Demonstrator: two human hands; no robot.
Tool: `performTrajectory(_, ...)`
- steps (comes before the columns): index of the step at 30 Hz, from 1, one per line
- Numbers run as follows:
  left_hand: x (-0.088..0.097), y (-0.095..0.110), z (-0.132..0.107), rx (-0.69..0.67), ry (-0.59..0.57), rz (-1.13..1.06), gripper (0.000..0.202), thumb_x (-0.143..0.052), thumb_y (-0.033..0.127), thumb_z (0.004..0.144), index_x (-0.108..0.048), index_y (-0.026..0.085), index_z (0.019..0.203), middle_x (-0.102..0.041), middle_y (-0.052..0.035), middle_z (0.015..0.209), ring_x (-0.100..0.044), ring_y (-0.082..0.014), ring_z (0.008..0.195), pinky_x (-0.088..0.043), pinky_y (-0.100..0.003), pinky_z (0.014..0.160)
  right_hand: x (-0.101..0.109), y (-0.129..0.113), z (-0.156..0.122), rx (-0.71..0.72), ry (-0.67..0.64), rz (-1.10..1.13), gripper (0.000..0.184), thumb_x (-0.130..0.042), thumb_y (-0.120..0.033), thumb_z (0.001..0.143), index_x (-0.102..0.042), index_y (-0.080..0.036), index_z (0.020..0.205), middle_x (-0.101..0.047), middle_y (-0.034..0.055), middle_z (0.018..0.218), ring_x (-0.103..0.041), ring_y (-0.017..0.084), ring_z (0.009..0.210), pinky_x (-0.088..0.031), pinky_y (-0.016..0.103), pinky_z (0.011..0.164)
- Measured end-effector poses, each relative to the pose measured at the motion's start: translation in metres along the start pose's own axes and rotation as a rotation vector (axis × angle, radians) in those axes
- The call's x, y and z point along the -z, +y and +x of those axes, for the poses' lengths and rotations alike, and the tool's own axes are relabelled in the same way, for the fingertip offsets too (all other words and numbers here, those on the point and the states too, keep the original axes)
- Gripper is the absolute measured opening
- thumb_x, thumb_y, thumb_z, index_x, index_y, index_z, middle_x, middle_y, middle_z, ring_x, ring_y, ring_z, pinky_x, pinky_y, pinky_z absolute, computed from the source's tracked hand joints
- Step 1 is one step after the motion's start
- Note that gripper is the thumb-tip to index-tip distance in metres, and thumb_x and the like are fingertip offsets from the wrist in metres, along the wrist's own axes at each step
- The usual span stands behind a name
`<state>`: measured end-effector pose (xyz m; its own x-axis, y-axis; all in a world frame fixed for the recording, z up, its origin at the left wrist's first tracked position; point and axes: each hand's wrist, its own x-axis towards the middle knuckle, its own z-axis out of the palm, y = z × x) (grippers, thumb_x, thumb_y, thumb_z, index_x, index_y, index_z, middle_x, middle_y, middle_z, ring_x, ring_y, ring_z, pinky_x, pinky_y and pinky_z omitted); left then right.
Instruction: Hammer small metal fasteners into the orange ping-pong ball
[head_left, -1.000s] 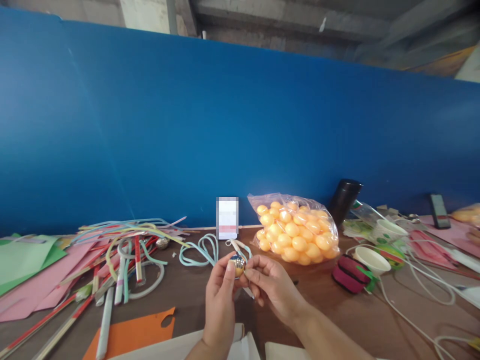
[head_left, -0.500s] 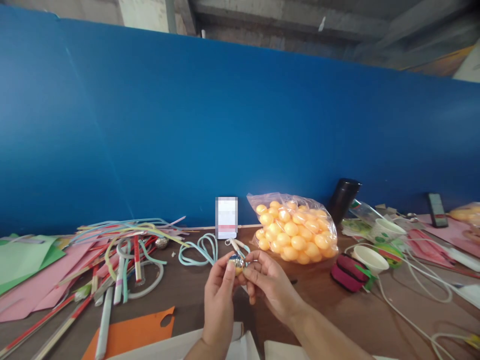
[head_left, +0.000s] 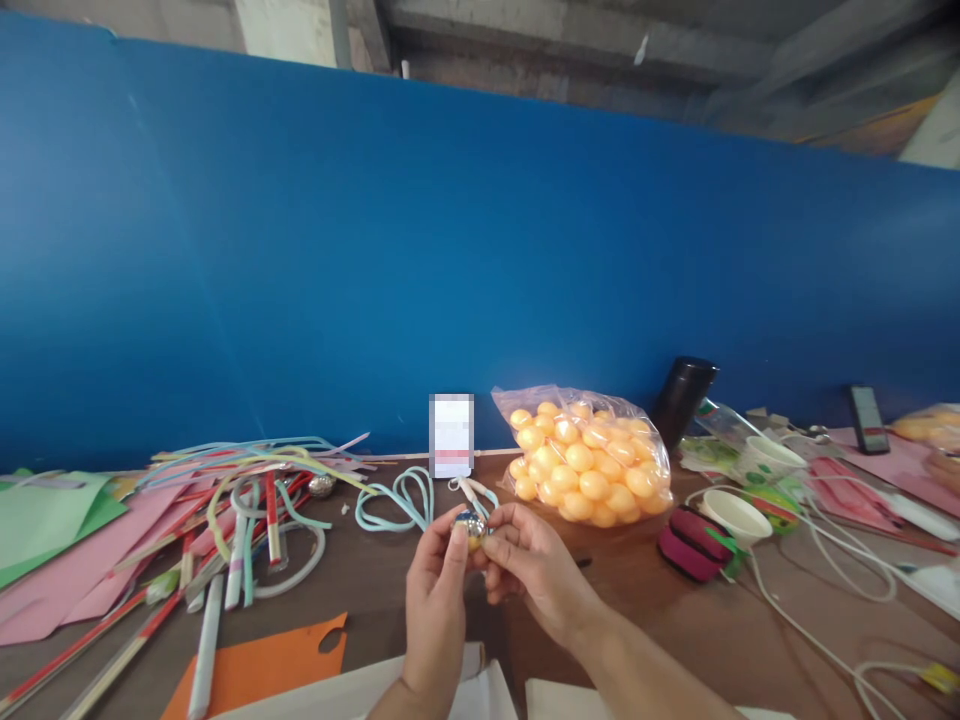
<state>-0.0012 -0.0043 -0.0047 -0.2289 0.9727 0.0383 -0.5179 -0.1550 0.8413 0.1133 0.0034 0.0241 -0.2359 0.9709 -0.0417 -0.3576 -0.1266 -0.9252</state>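
The shiny ball [head_left: 472, 530] is between the two hands, at the fingertips of both; it is round, so no long axis can be told. The left hand [head_left: 435, 610] is pinching it from the left, with the thumb over its near face; the right hand [head_left: 544, 580] is pinching at its right edge with thumb and fingertips; if some small part is also caught there, I cannot tell; neither hand is nearer, as both are touching; the coiled blue cord [head_left: 394, 505] lies beyond, to the left.
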Motion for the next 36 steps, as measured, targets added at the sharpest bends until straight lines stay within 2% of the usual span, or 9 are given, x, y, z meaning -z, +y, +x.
performTrajectory(6,0.0014,-0.0010,-0.0014,0.016,-0.007,0.021,0.047,-0.074,0.046,0.070,-0.069,0.016,0.106,-0.071,-0.0081,0.086,-0.065,-0.0187,0.070,-0.053,-0.029,0.062,-0.0006,0.0013,0.0002,0.004,0.026,-0.009,0.038,-0.082,-0.036,0.070,-0.052,-0.018,0.086,-0.070,-0.0022,0.063,-0.060,0.010,0.046,-0.052,0.020,0.043)
performTrajectory(11,0.0039,-0.0034,-0.0009,0.040,-0.057,0.021,0.044,-0.070,0.043,0.076,-0.066,0.016,0.111,-0.069,-0.0077,0.087,-0.063,-0.0171,0.069,-0.053,-0.027,0.060,-0.0003,0.0023,0.0006,0.006,0.026,-0.016,0.038,-0.082,-0.036,0.071,-0.052,-0.018,0.085,-0.069,-0.0031,0.062,-0.059,0.009,0.045,-0.052,0.020,0.043)
performTrajectory(19,0.0004,-0.0012,0.0016,0.126,-0.099,-0.105,0.040,-0.066,0.042,0.080,-0.064,0.016,0.111,-0.068,-0.0065,0.085,-0.063,-0.0165,0.066,-0.052,-0.027,0.056,0.0040,0.0031,0.0029,0.009,0.011,-0.022,0.034,-0.076,-0.041,0.076,-0.054,-0.018,0.088,-0.069,-0.0015,0.066,-0.059,0.009,0.050,-0.053,0.021,0.047)
performTrajectory(25,0.0012,-0.0010,0.0009,0.120,-0.131,-0.116,0.038,-0.065,0.043,0.081,-0.065,0.016,0.108,-0.069,-0.0064,0.082,-0.064,-0.0176,0.068,-0.052,-0.027,0.055,0.0047,0.0014,0.0031,-0.002,-0.005,-0.027,0.032,-0.072,-0.042,0.080,-0.053,-0.017,0.087,-0.066,-0.0029,0.063,-0.055,0.007,0.045,-0.052,0.020,0.043)
performTrajectory(31,-0.0021,0.0003,-0.0005,0.111,-0.095,-0.102,0.042,-0.071,0.044,0.075,-0.067,0.016,0.106,-0.070,-0.0065,0.080,-0.063,-0.0165,0.061,-0.051,-0.027,0.051,0.0052,0.0000,0.0029,-0.011,-0.001,-0.081,0.034,-0.077,-0.038,0.076,-0.051,-0.019,0.087,-0.064,-0.0054,0.061,-0.054,0.008,0.044,-0.051,0.020,0.041)
performTrajectory(36,-0.0024,-0.0001,-0.0012,0.101,-0.109,-0.093,0.041,-0.068,0.042,0.078,-0.065,0.015,0.108,-0.070,-0.0065,0.080,-0.063,-0.0159,0.059,-0.051,-0.027,0.050,0.0012,-0.0034,0.0016,0.005,0.000,-0.148,0.038,-0.076,-0.042,0.074,-0.048,-0.020,0.086,-0.063,-0.0066,0.059,-0.054,0.008,0.041,-0.050,0.020,0.039)
